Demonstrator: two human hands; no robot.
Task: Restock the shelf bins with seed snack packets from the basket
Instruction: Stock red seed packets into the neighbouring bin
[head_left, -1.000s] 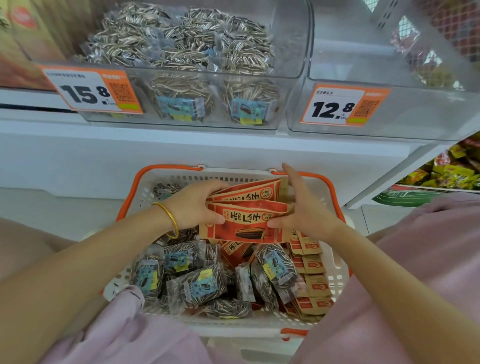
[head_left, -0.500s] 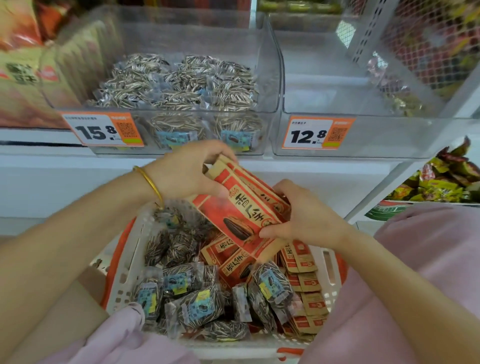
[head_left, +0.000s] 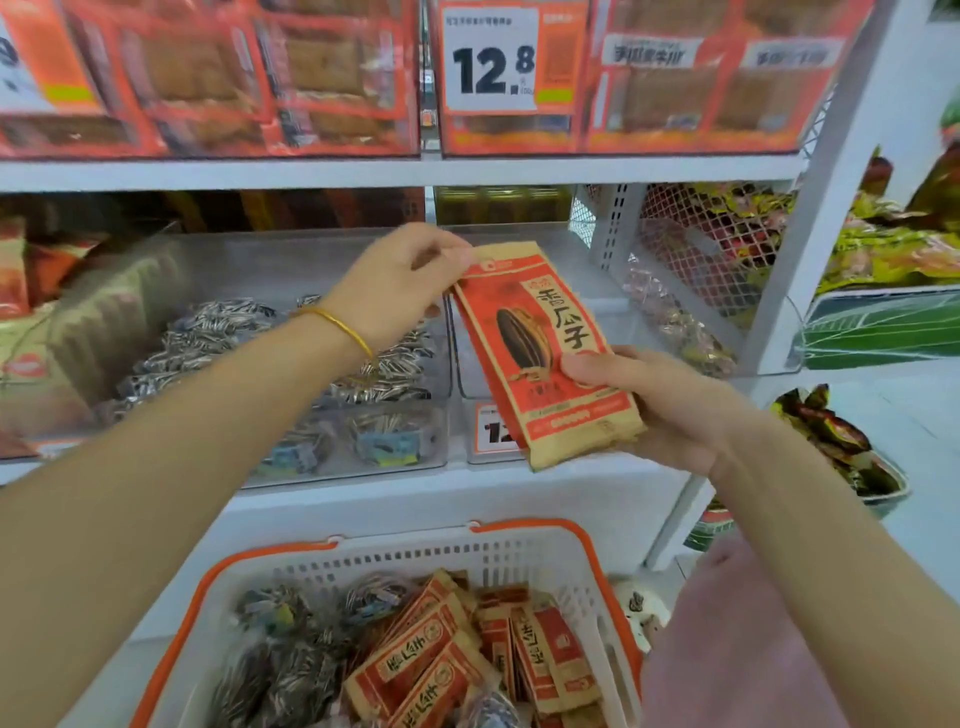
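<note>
Both my hands hold a small stack of red-and-tan seed packets (head_left: 540, 353) up in front of the shelf. My left hand (head_left: 400, 283) pinches the stack's top corner. My right hand (head_left: 654, 400) grips its lower right side, thumb on the front. The stack hangs before the clear right bin (head_left: 587, 260), which looks nearly bare inside. The clear left bin (head_left: 249, 332) holds transparent packets of striped seeds. Below, the white basket with an orange rim (head_left: 395, 556) carries more red packets (head_left: 431, 660) and clear striped-seed packets (head_left: 280, 670).
An upper shelf holds orange boxed snacks (head_left: 208, 78) behind a 12.8 price tag (head_left: 491, 60). A white mesh divider (head_left: 701, 244) and shelf upright (head_left: 831, 182) stand at the right, with green and yellow snack bags (head_left: 893, 249) beyond. My pink clothing (head_left: 737, 639) fills the lower right.
Both hands have lifted the stack of red packets out of the basket up to the level of the right bin. The view has tilted upward, showing the upper shelf.
</note>
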